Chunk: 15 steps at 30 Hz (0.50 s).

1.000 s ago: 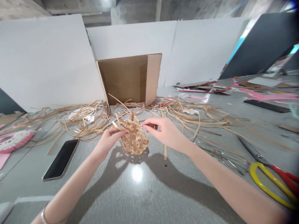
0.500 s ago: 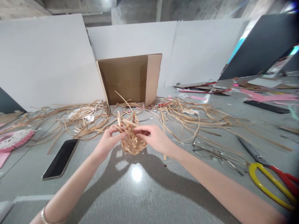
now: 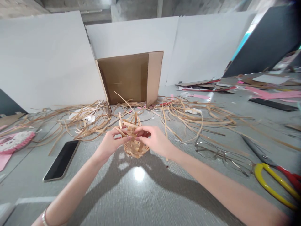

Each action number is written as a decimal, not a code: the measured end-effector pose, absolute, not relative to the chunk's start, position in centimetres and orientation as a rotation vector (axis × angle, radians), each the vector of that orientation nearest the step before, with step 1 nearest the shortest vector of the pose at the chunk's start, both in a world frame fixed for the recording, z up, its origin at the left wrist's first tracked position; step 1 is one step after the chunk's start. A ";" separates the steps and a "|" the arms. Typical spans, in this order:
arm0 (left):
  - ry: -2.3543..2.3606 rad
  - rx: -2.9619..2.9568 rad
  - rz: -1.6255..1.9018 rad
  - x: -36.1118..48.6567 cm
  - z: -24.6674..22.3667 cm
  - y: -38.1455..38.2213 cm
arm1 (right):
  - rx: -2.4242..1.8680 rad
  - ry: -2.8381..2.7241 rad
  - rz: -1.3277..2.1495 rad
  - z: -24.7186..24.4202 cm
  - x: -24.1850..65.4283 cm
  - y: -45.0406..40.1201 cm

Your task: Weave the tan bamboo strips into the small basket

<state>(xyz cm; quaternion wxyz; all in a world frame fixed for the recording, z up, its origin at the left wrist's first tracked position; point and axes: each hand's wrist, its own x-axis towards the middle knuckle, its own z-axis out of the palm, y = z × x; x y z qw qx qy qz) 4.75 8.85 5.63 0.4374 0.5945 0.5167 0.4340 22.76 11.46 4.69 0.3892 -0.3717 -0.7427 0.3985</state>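
A small woven basket [image 3: 136,149] of tan flat strips sits in front of me on the grey table, with loose strip ends sticking up from its top. My left hand [image 3: 112,140] pinches a strip at the basket's upper left side, thumb and fingers closed. From the right, my right hand [image 3: 154,140] grips the basket's upper edge, its thumb and forefinger closed on a strip there. The fingertips of both hands nearly meet at the rim. Which strip ends lie under the fingers is partly hidden.
Loose strips [image 3: 185,114] lie heaped right and left behind the basket. An open cardboard box [image 3: 155,80] stands at the back. A phone [image 3: 61,160] lies left; glasses [image 3: 222,154] and scissors [image 3: 270,175] lie right. A second dark phone [image 3: 272,104] lies farther right.
Both hands keep their grip on the basket's rim and have barely moved. The view has shifted slightly.
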 end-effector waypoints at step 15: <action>1.293 1.494 1.048 4.7 5.5 8.8 | -0.866 -1.986 0.942 4.5 22.9 11.4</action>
